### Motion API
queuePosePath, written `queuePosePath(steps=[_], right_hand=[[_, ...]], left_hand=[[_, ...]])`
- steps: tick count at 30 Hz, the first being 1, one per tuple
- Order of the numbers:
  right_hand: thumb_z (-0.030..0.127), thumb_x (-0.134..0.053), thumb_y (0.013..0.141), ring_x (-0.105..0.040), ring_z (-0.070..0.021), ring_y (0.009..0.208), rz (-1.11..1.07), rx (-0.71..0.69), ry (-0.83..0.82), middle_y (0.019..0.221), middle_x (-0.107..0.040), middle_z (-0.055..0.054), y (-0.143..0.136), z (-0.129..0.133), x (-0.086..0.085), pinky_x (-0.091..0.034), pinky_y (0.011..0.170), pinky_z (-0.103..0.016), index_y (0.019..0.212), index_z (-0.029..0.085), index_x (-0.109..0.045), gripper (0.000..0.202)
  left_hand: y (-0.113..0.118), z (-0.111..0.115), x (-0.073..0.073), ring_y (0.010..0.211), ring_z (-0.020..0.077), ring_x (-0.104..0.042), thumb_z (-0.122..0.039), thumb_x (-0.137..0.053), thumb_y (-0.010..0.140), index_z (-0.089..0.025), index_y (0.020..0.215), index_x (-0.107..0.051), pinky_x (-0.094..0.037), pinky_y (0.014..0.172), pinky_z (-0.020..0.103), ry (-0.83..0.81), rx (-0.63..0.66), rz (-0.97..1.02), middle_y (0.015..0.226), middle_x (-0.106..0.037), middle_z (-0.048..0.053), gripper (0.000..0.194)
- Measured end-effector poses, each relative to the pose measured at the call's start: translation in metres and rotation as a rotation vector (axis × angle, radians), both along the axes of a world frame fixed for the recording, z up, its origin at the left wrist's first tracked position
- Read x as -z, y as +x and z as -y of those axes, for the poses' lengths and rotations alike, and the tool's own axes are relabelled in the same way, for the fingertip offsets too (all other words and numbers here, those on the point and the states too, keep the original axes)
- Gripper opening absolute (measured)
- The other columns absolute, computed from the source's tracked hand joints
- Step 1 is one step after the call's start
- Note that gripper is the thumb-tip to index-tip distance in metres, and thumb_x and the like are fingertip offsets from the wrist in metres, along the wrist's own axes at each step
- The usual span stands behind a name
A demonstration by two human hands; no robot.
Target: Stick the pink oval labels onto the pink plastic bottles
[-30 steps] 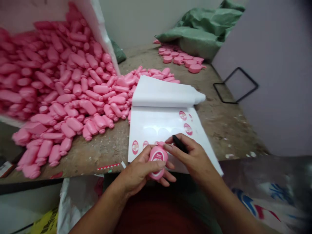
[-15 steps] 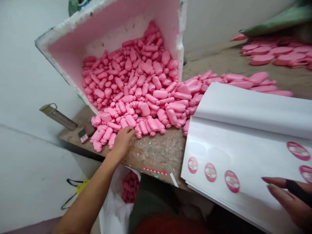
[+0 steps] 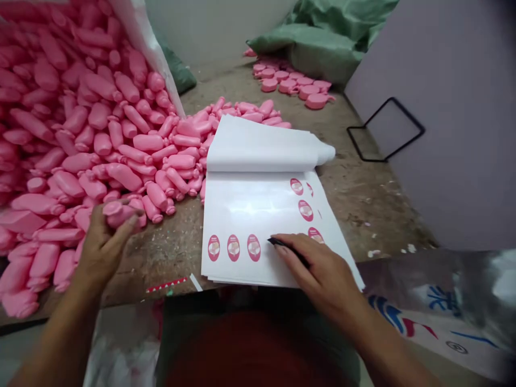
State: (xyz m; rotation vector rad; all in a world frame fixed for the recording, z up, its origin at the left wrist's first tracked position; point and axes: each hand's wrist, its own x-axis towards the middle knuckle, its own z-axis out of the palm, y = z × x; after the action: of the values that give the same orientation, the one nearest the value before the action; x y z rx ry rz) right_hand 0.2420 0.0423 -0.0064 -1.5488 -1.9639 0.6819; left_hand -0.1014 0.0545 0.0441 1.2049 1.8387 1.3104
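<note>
My left hand [image 3: 102,242] is closed around a pink plastic bottle [image 3: 117,214], lifted at the front edge of a heap of similar bottles [image 3: 137,142]. The bottle's neck end shows between thumb and fingers. Low over a sheet of stickers [image 3: 245,215], my right hand [image 3: 318,263] has its fingers stretched out. A narrow black covering or strip shows along its index finger; its exact kind is unclear. Several oval pink stickers [image 3: 253,248] remain along the sheet's lower left and right side. The sheet's upper part is folded back in a roll [image 3: 266,156].
A white foam box [image 3: 155,51] lies tipped at left, spilling bottles onto the wooden table [image 3: 342,199]. Flat round pink pieces [image 3: 288,86] lie at the back beside a green sack [image 3: 318,48]. A black wire frame [image 3: 385,129] stands at right. Printed plastic [image 3: 435,317] is at lower right.
My view has swung right, towards the sticker sheet. My left hand has taken up a pink bottle from the heap's edge. My right hand now shows more fully over the sheet.
</note>
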Motion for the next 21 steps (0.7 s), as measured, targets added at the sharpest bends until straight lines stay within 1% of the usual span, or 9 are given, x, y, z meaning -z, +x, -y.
queuePosePath(steps=[2,3,4,6,8,10,14,18,21], right_hand=[[0.028,-0.048,0.097,-0.072,-0.0252,0.082,0.100,-0.049,0.129,0.101,-0.079,-0.004,-0.010,-0.002,0.004,-0.046,0.073,-0.039,0.109,0.022,-0.070,0.026],[0.026,-0.048,0.097,-0.070,-0.0246,0.076,0.154,-0.050,0.188,0.099,-0.079,-0.004,-0.014,-0.003,0.005,-0.044,0.069,-0.038,0.108,0.021,-0.070,0.024],[0.024,-0.049,0.097,-0.068,-0.0238,0.070,0.204,-0.045,0.238,0.095,-0.079,-0.004,-0.018,-0.004,0.006,-0.041,0.066,-0.037,0.105,0.020,-0.069,0.022],[0.022,-0.051,0.097,-0.061,-0.0213,0.059,0.275,-0.033,0.302,0.086,-0.079,-0.003,-0.021,-0.006,0.007,-0.037,0.063,-0.035,0.099,0.020,-0.068,0.018],[0.022,-0.052,0.097,-0.055,-0.0191,0.052,0.303,-0.023,0.337,0.080,-0.078,-0.001,-0.022,-0.007,0.007,-0.033,0.061,-0.033,0.094,0.020,-0.067,0.016],[0.022,-0.051,0.097,-0.051,-0.0181,0.051,0.309,-0.017,0.360,0.077,-0.077,-0.001,-0.023,-0.007,0.006,-0.031,0.062,-0.032,0.090,0.020,-0.067,0.017],[0.021,-0.050,0.096,-0.046,-0.0176,0.051,0.323,-0.018,0.378,0.072,-0.075,-0.001,-0.024,-0.007,0.003,-0.029,0.063,-0.032,0.086,0.020,-0.067,0.019],[0.022,-0.053,0.094,-0.045,-0.0176,0.051,0.338,-0.008,0.358,0.066,-0.072,-0.001,-0.025,-0.006,0.003,-0.027,0.060,-0.030,0.086,0.019,-0.068,0.017],[0.023,-0.055,0.094,-0.047,-0.0178,0.051,0.326,0.003,0.332,0.066,-0.072,-0.001,-0.026,-0.007,0.005,-0.027,0.060,-0.030,0.086,0.020,-0.069,0.016]], left_hand=[[0.043,0.003,0.006,0.089,0.0186,-0.064,-0.042,-0.072,0.084,-0.028,0.115,-0.056,-0.051,0.079,0.031,-0.017,0.041,0.110,0.096,-0.068,-0.003,0.038],[0.065,0.002,0.010,0.080,0.0169,-0.065,-0.042,-0.074,0.082,-0.027,0.116,-0.053,-0.052,0.072,0.030,-0.098,0.111,0.291,0.093,-0.069,-0.001,0.043],[0.086,0.001,0.014,0.069,0.0148,-0.064,-0.041,-0.079,0.076,-0.026,0.116,-0.050,-0.052,0.064,0.028,-0.114,0.129,0.459,0.089,-0.069,-0.002,0.051],[0.120,-0.004,0.021,0.069,0.0142,-0.066,-0.038,-0.080,0.074,-0.024,0.117,-0.048,-0.055,0.062,0.028,-0.184,0.187,0.713,0.092,-0.070,0.001,0.056],[0.142,-0.008,0.028,0.077,0.0158,-0.068,-0.033,-0.080,0.075,-0.022,0.118,-0.047,-0.057,0.065,0.029,-0.223,0.204,0.862,0.097,-0.069,0.003,0.055],[0.153,-0.010,0.034,0.087,0.0186,-0.070,-0.030,-0.079,0.076,-0.022,0.118,-0.047,-0.060,0.072,0.032,-0.229,0.197,0.929,0.102,-0.069,0.006,0.054],[0.155,-0.010,0.042,0.102,0.0235,-0.069,-0.028,-0.080,0.076,-0.021,0.119,-0.048,-0.059,0.082,0.037,-0.223,0.173,0.961,0.105,-0.069,0.007,0.054],[0.156,-0.008,0.043,0.103,0.0232,-0.068,-0.028,-0.081,0.074,-0.021,0.119,-0.049,-0.057,0.085,0.036,-0.217,0.176,0.958,0.103,-0.070,0.007,0.055],[0.156,-0.008,0.043,0.105,0.0233,-0.068,-0.030,-0.083,0.072,-0.022,0.117,-0.052,-0.055,0.086,0.035,-0.236,0.199,0.936,0.103,-0.070,0.006,0.055]])
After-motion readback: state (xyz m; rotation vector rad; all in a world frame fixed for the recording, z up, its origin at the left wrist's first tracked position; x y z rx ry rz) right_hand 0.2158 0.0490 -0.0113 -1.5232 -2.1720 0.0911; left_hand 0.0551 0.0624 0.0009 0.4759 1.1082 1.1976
